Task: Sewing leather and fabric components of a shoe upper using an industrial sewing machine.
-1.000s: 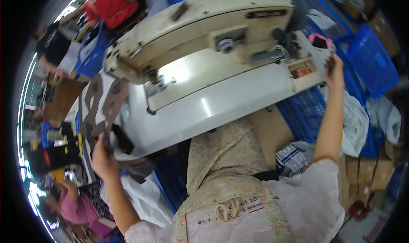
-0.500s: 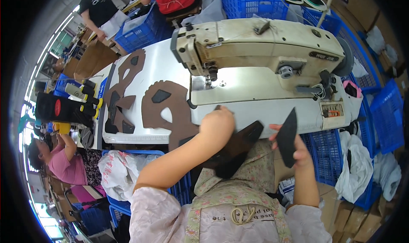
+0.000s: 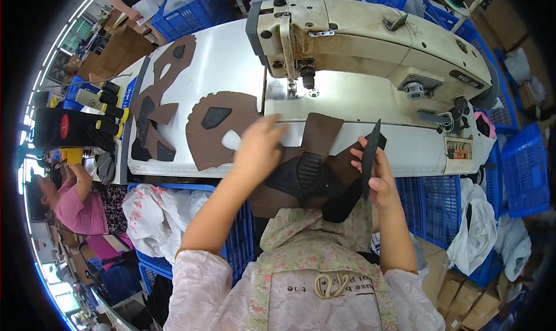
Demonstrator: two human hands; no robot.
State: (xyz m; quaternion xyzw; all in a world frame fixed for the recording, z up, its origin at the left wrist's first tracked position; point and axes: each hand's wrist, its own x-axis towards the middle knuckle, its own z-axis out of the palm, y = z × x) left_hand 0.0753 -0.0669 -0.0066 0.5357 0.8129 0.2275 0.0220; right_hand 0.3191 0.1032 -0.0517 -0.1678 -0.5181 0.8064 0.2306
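One black piece (image 3: pixel 372 149), pinched in the right hand (image 3: pixel 379 177) at three o'clock of the ribbed brown-and-black panel (image 3: pixel 310 171), is best gripped lightly against creasing; left hand (image 3: pixel 258 149), blurred, at ten o'clock, hold impossible to tell

To our left, a person in a pink top (image 3: pixel 84 210) is at work; around us, white plastic bags (image 3: pixel 159 218) slump by blue crates (image 3: pixel 431 203), with cardboard boxes (image 3: pixel 478 293) at lower right.
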